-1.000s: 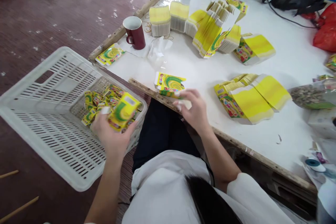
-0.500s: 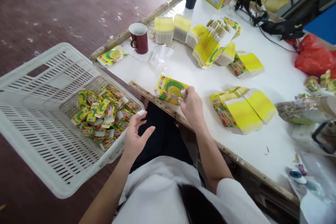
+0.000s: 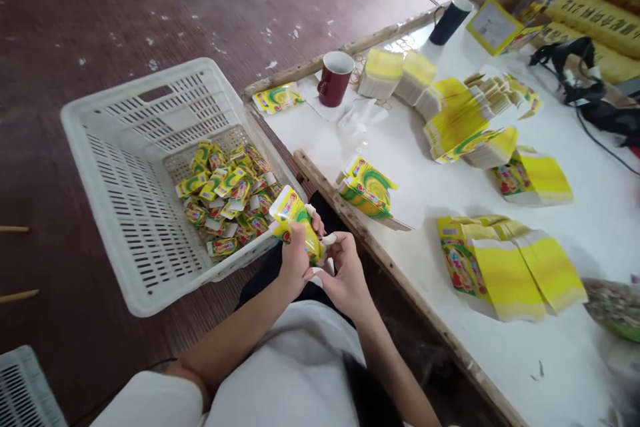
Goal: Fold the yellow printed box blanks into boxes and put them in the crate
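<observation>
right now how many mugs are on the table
2: a red mug near the far edge of the table, and a dark mug farther back, beside a yellow box. Others may be hidden.

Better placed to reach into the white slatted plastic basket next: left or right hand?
Probably the left hand: it holds the yellow-green printed carton beside the basket. The right hand, fingers at the carton's lower end, is farther away.

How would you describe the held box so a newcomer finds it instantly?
Find the white basket left of the table. By its right corner, the left hand grips a yellow-and-green box. Unlike the packs inside the basket and cartons on the table, it alone is held.
</observation>
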The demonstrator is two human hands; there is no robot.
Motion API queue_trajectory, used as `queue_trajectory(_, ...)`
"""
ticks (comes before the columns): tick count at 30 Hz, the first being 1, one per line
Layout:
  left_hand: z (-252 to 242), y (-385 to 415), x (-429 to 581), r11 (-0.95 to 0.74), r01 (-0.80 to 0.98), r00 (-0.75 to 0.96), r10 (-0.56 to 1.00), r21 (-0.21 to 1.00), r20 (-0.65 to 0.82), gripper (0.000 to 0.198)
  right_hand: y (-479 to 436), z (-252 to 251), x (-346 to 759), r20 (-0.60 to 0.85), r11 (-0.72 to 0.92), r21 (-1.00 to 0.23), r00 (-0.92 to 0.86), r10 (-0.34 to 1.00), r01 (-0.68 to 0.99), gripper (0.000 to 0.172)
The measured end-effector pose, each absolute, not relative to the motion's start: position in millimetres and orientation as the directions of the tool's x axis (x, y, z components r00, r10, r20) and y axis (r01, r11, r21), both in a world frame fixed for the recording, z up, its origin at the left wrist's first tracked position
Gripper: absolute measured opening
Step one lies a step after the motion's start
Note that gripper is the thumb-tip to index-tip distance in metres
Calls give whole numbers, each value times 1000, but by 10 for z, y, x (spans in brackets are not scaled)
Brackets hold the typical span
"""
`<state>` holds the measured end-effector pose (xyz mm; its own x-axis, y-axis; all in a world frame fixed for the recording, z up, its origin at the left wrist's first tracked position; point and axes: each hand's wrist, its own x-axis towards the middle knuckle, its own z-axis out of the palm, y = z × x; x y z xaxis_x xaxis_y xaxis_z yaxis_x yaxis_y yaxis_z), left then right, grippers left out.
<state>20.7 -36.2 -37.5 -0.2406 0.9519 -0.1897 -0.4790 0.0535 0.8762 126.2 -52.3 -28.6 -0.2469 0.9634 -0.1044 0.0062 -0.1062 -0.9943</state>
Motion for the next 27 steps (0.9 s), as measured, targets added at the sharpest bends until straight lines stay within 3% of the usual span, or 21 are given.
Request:
queue_trajectory(3,-497,-434,146,50,-452,-187,971,891,-149,78,-453,-277,1361,-91,-90,-996,-177,980,16,42)
queue_trajectory(8,-516,-475,57,20,-420,-317,934,907,-167,39,-472,-245,1446,-76,-76,-997,-216,973,10,22)
queue_trajectory(11,-487,-473,44,31,-389,-296,942,921,-157,33,-494,-276,1446,-67,-65,-998,-191,979,21,14)
queue_trajectory(14,-473,-461,-30,42,-407,-235,961,912,-149,36,-461,-296,1519,24,41,-993,-148,989,112,7)
queue_trajectory(15,-460,-456,-92,19,-417,-242,961,909,-131,41,-442,-286,1562,89,114,-977,-139,986,181,2)
queue_trajectory(17,-403,-447,-272,-67,-395,-280,959,916,-51,61,-409,-232,1657,250,304,-880,-189,950,365,10)
queue_trajectory(19,-301,-444,-477,-127,-274,-244,968,953,59,79,-385,-150,1737,377,502,-698,-335,864,510,23)
queue_trajectory(22,-133,-451,-635,-64,133,106,993,989,50,96,-368,-58,1786,442,700,-471,-543,714,536,27)
queue_trajectory(24,-87,-461,-565,-24,372,288,953,928,-90,101,-368,-66,1770,479,747,-410,-574,664,523,26)
queue_trajectory(27,-170,-489,-295,3,520,240,959,854,-150,81,-420,-198,1671,588,689,-438,-395,706,578,27)
